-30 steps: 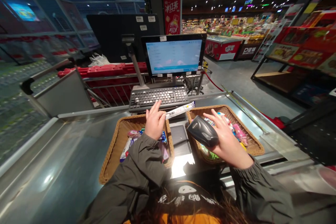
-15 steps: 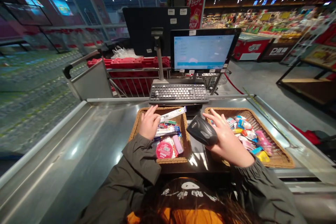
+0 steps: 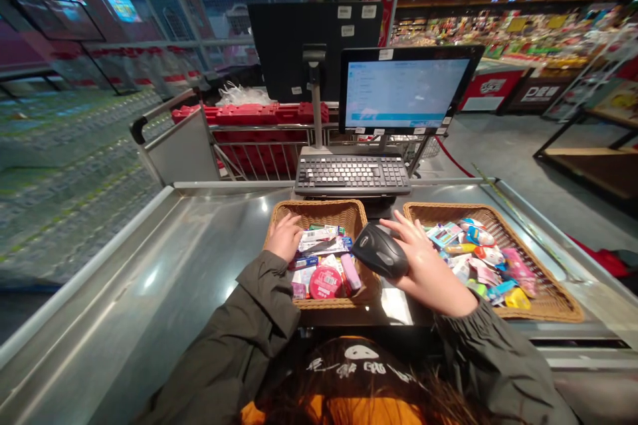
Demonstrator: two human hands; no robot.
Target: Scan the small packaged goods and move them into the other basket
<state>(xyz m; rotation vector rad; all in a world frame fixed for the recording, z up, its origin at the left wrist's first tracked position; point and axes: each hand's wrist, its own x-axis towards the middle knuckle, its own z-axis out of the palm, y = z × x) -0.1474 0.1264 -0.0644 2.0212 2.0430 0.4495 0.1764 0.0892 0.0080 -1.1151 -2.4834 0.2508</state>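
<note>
My right hand (image 3: 432,272) holds a black barcode scanner (image 3: 379,251) between the two baskets, its head tilted toward the left one. The handle is mostly hidden, and some fingers stretch out behind the scanner. My left hand (image 3: 286,238) is over the left side of the left wicker basket (image 3: 366,292), fingers extended, with nothing visible in its grasp. Beneath and beside it lie small packaged goods: a long white package (image 3: 319,234), a round pink-red container (image 3: 325,283) and a lilac bar-shaped item (image 3: 350,272). Several colourful small items (image 3: 481,246) fill the right wicker basket (image 3: 558,299).
A keyboard (image 3: 353,174) stands behind the baskets, below a lit monitor (image 3: 406,93) and a second screen (image 3: 284,46) seen from behind. The metal counter (image 3: 199,246) extends left. Beyond it is a cart (image 3: 259,153) with red crates.
The long white package at my left fingertips has dropped into the left basket, and those fingers have come away from it. The scanner stays in my right hand. The view has shifted slightly.
</note>
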